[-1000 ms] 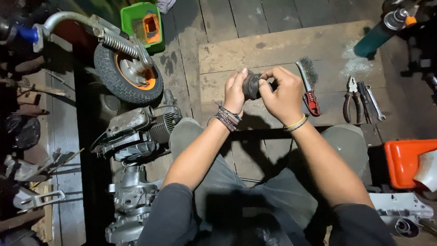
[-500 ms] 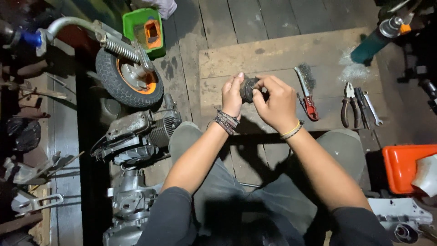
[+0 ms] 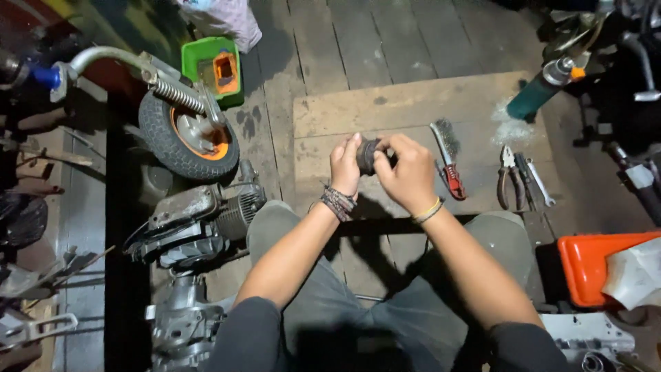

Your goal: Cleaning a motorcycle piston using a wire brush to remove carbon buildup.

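Both my hands hold a small dark round metal part (image 3: 370,156) above a wooden board (image 3: 406,110). My left hand (image 3: 345,167) grips its left side, with beaded bracelets on the wrist. My right hand (image 3: 406,172) wraps the right side, fingers curled over the part, a yellow band on the wrist. Most of the part is hidden by my fingers. A wire brush with a red handle (image 3: 448,159) lies on the board just right of my right hand.
Pliers (image 3: 508,178) and wrenches (image 3: 538,182) lie at the board's right. A small wheel with an orange hub (image 3: 187,136), an engine block (image 3: 200,222), a green box (image 3: 215,67), a teal can (image 3: 540,93) and an orange tray (image 3: 595,265) surround me.
My hands have shifted slightly on the part, turning it between the fingers; the view has drifted a little. Nothing else has moved.
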